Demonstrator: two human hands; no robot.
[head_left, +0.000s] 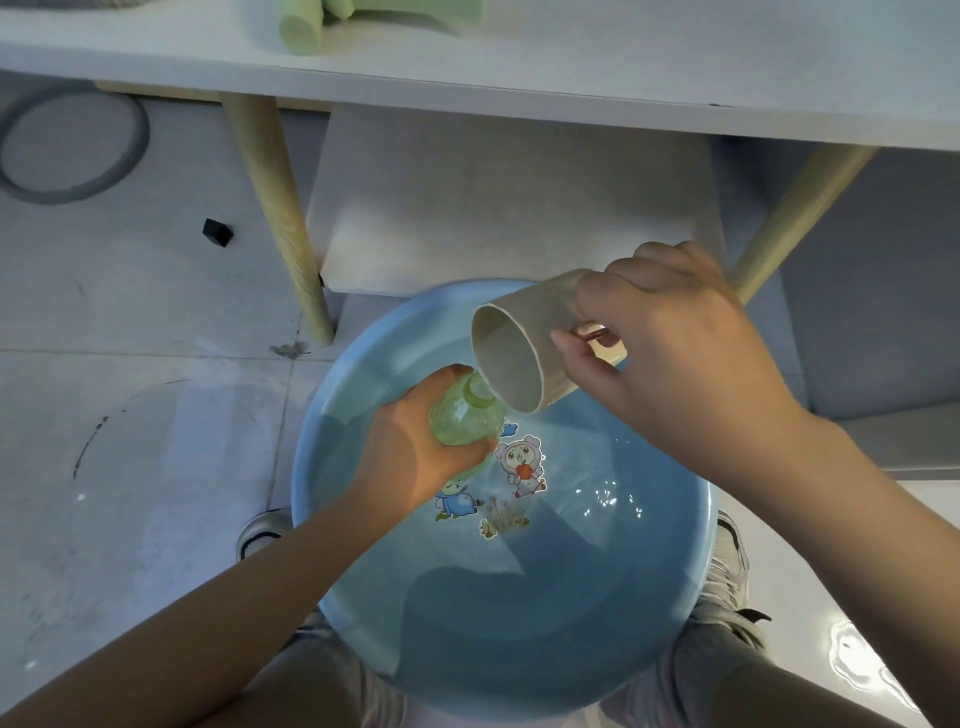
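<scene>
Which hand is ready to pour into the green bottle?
Right hand: it grips the tilted cup, whose rim is by the mouth of the bottle. The left hand is busy holding that bottle over the basin.

Near half of basin (519, 649) is lying open; table legs (280, 208) and tabletop (519, 67) are hemming in far rim.
</scene>
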